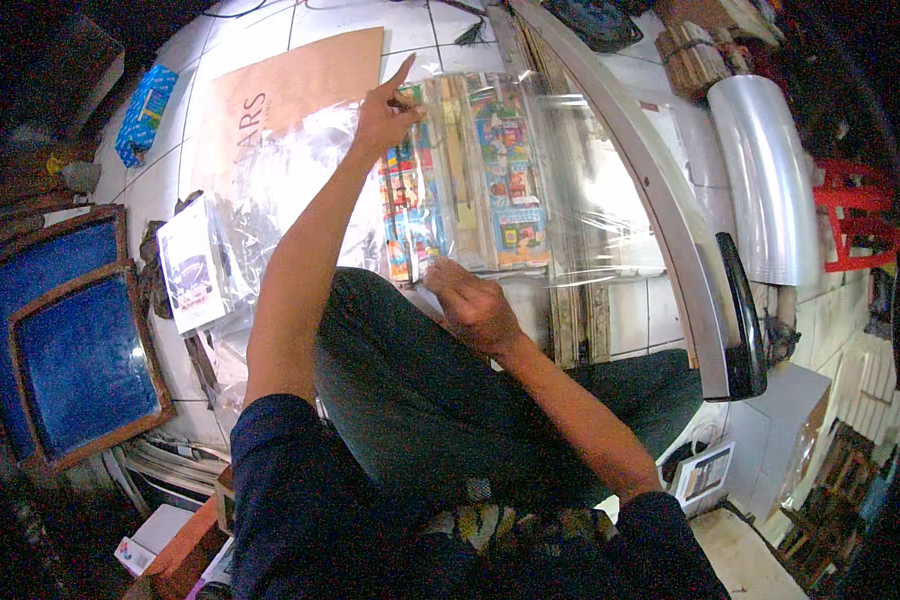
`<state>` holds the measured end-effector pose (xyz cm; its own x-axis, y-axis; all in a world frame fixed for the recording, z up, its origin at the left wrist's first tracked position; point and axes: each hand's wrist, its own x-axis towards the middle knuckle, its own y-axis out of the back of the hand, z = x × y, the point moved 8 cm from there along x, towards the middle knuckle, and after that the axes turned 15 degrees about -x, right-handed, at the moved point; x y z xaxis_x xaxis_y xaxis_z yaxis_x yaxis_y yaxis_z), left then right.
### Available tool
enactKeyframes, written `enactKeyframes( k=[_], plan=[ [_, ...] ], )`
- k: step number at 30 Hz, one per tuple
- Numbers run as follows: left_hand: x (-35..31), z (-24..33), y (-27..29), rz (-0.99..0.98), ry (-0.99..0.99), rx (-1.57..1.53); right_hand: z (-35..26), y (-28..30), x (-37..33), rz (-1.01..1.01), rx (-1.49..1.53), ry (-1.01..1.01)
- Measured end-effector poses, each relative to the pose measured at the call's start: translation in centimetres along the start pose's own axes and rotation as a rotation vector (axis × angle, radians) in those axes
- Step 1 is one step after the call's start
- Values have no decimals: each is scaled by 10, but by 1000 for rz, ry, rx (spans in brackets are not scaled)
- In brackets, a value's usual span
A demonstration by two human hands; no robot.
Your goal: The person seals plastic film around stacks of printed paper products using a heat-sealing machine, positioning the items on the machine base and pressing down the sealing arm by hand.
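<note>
A sheet of clear plastic film (pixel 595 215) lies across the middle, over or around two columns of colourful printed packs (pixel 510 185). My left hand (pixel 383 118) is at the far edge of the packs, its index finger stretched out and its other fingers curled, pinching the film. At the near edge, by my knee, my right hand (pixel 470 308) is closed on the film, its fingertips partly hidden. Just right of the film runs a long metal bar (pixel 660 200) with a black handle (pixel 738 320) at its near end.
Beneath the film's left part lies a brown cardboard sheet (pixel 300 75). Blue panels with brown frames (pixel 90 350) lean at left, near a blue package (pixel 147 115). A big roll of clear film (pixel 760 180) and red plastic stools (pixel 858 215) stand at right.
</note>
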<state>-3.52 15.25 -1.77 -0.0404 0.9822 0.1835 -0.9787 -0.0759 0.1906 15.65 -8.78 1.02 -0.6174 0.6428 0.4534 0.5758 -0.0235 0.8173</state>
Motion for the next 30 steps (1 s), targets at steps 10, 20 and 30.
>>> enactKeyframes(
  k=[10,20,30],
  plan=[
    [-14,-29,30,219,220,52,-3,-18,4,-115,66,46],
    [-33,12,-48,-225,-289,904,10,-48,2,-390,181,-66],
    [-77,17,-82,-618,99,971,56,31,15,-403,335,-322]
  ],
)
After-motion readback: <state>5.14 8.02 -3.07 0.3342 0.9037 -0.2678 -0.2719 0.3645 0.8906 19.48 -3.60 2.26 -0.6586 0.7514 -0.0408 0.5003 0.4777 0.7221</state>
